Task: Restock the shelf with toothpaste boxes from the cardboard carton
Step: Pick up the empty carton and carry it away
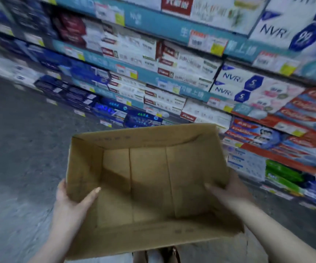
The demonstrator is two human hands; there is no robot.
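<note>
Head view, frame smeared, fine print unreadable.

The cardboard carton point(149, 186) is held at 6 o'clock of the frame, open side up. Only bare cardboard is seen inside, no stock. The toothpaste boxes point(187, 63) are all on the shelf point(153, 75), which fills 10 to 3 o'clock. The restock is judged done or nearly done.

The left hand point(71, 198) is clamped on the carton's left wall at 8 o'clock, thumb inside, fingers outside. The right hand point(229, 188) is clamped on the right wall at 3 to 4 o'clock, thumb inside, the other fingers hidden behind the wall.

Risks:
- The carton is gripped by its thin side walls only. A wall could be buckled by the squeeze and the carton dropped.
- The far right corner is close to the lower rows at 1 to 2 o'clock. The red boxes point(263, 133) could be knocked out if the carton is swung that way.
- The ground below is blocked from sight by the carton. Only a blurred bit of feet is seen at 6 o'clock, so a stumble is possible.

Around:
- NVR boxes point(235, 78) at 2 o'clock.
- Dark blue boxes point(88, 73) at 10 o'clock.
- Green boxes point(282, 173) at 3 o'clock, low.
- Yellow price tags point(218, 46) are fixed along the shelf edges.
- Grey floor point(20, 149) at 8 to 9 o'clock.

Every visible row looks packed. No gap for more stock can be made out.
</note>
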